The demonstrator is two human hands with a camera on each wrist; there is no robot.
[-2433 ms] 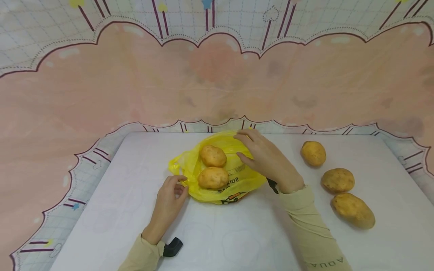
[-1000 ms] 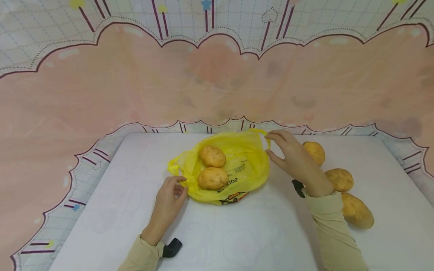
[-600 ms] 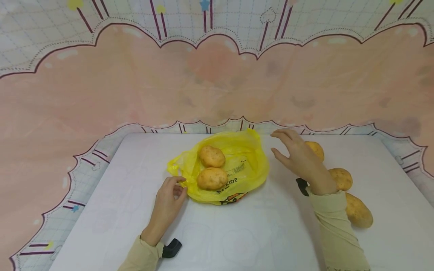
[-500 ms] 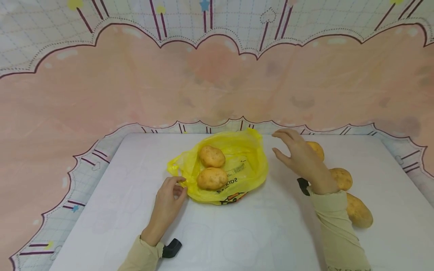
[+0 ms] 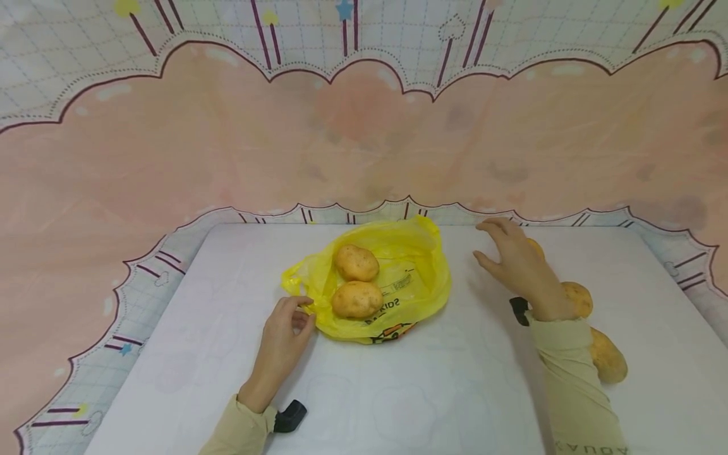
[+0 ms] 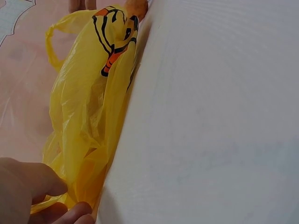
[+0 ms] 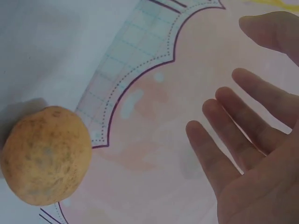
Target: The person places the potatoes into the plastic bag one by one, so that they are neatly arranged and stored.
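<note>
A yellow plastic bag [image 5: 423,294] lies spread with its mouth facing up, and two potatoes, one [image 5: 357,263] behind the other [image 5: 357,299], sit inside it. At the bag's left edge my left hand [image 5: 284,332] pinches the plastic; the left wrist view has thumb and fingertips [image 6: 51,182] on the crumpled film. My right hand [image 5: 520,272] hovers right of the bag, fingers spread and bent slightly, holding nothing. It partly covers a potato [image 5: 537,248] in the head view. In the right wrist view a potato [image 7: 46,156] appears apart from the fingers.
Two more potatoes, a middle one [image 5: 580,299] and a nearer one [image 5: 607,360], rest on the white table [image 5: 398,398] at right, partly behind the right forearm. A printed cloth backdrop [image 5: 364,145] rises along the table's far edge.
My right hand pulled the bag's right handle outward, let go of it and moved off to the right toward the loose potatoes. The bag's mouth is wider; my left hand stays put.
</note>
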